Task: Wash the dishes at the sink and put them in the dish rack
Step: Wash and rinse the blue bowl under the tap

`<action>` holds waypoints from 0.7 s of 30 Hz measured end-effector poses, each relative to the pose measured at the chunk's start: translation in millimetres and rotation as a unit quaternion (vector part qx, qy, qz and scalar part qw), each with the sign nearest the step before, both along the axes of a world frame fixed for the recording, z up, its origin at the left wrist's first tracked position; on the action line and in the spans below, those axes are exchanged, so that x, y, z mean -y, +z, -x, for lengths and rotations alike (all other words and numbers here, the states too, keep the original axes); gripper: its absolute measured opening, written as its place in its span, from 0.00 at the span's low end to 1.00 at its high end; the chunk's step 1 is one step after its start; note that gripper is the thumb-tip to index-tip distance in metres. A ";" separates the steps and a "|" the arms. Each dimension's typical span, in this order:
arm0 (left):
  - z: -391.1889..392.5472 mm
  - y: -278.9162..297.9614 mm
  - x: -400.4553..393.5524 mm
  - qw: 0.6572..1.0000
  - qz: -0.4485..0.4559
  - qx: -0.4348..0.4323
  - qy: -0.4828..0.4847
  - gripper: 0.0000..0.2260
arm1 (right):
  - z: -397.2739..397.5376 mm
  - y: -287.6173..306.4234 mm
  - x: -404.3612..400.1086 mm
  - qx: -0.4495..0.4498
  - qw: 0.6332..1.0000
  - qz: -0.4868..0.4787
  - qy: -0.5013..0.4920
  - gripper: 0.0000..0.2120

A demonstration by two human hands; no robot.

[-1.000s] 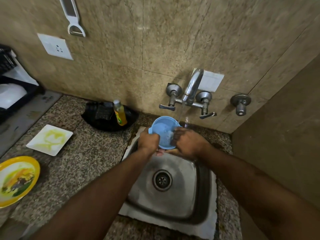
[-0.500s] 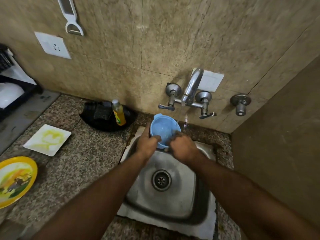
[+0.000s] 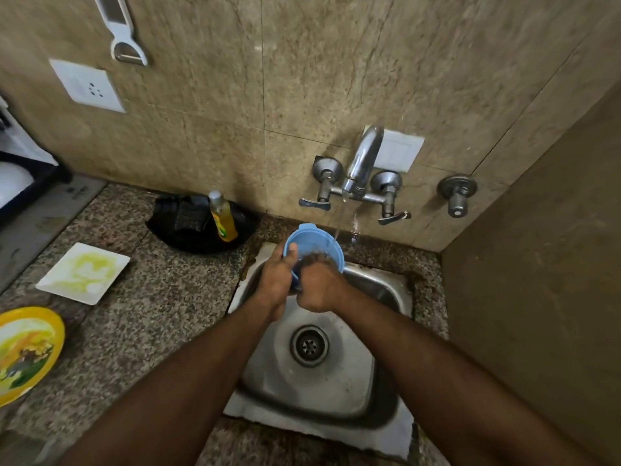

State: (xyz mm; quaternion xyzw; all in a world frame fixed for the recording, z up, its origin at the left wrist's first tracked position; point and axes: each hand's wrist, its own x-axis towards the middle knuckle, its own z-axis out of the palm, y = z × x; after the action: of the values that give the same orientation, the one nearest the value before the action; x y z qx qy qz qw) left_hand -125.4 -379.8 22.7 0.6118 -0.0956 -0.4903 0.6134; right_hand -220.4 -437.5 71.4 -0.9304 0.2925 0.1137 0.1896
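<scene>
A light blue plastic bowl [image 3: 312, 238] is tilted toward me over the back of the steel sink [image 3: 386, 290]. My left hand [image 3: 275, 284] grips its left rim with the thumb inside. The fingers of my right hand [image 3: 319, 290] reach into the bowl from below, and they are blurred. A thin stream of water [image 3: 338, 223] runs from the tap [image 3: 364, 159] onto the bowl's right rim. On the counter to the left lie a dirty white square plate [image 3: 82, 272] and a dirty yellow round plate [image 3: 23, 351].
A black tray [image 3: 188, 230] with a yellow soap bottle [image 3: 223, 216] stands behind the sink at the left. The black dish rack [image 3: 20, 183] shows at the far left edge. A side wall [image 3: 537, 297] closes off the right. A peeler [image 3: 121, 31] hangs on the back wall.
The bowl has stayed under the tap while my right hand has shifted lower and rubs inside it. My left thumb now sits inside the rim. The view has drifted slightly.
</scene>
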 end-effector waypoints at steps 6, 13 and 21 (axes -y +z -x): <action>-2.8 -2.3 -7.2 1.000 -0.014 -0.005 0.025 0.14 | 4.4 10.7 -2.7 -0.005 0.998 -0.035 0.051 0.20; 5.4 -6.3 -7.0 0.999 -0.027 -0.040 0.022 0.19 | 16.7 18.7 -13.1 -0.125 0.986 0.106 0.041 0.13; 22.6 -1.7 2.2 0.999 -0.020 0.032 0.027 0.18 | -1.1 5.0 -15.3 -0.058 0.997 0.038 -0.025 0.26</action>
State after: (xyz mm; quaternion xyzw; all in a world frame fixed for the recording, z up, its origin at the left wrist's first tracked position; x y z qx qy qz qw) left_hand -148.0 -382.0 21.0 0.6416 -0.0891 -0.4556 0.6106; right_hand -219.3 -422.2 76.4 -0.9213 0.3299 0.1512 0.1395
